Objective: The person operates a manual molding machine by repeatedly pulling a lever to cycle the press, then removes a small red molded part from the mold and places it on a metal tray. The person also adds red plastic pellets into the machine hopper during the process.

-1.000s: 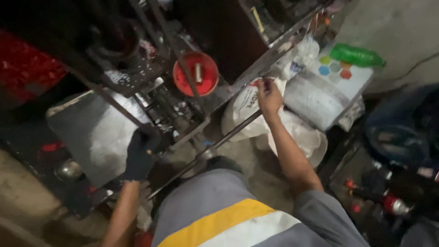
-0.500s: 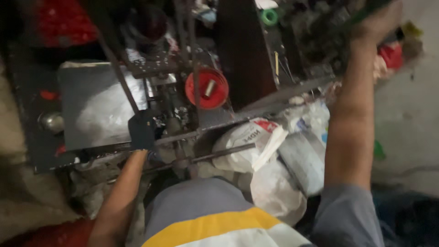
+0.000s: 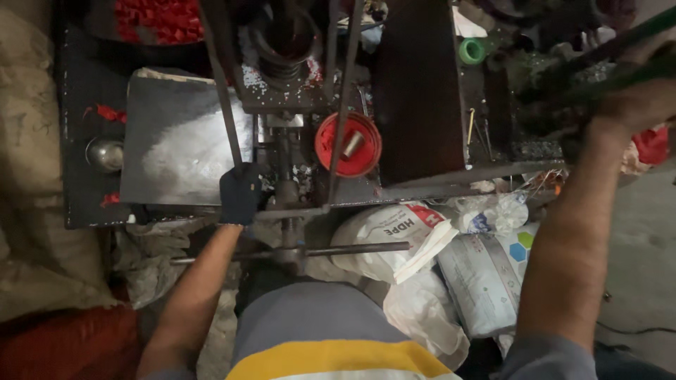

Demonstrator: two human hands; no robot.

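Observation:
My left hand (image 3: 240,193), in a dark glove, grips a part at the front of a small metal press machine (image 3: 285,112), beside a grey tray (image 3: 183,141) holding white pellets. My right hand (image 3: 637,98) is raised at the upper right and closed around a long green-tinted lever bar (image 3: 620,39). A red round dish (image 3: 348,144) with a short metal cylinder in it sits on the machine bed between my arms. A horizontal steel rod (image 3: 352,248) runs across below the machine.
White plastic sacks (image 3: 422,239) are piled on the floor at my right knee. A bin of red pieces (image 3: 158,17) sits at the top left. A small metal bowl (image 3: 105,153) and a green tape roll (image 3: 471,51) rest on the dark bench. Brown sacking (image 3: 35,211) lies at left.
My right hand left the sacks and rose to the upper right, closing on the lever bar. My left hand stayed on the machine's front. The view swung toward the machine.

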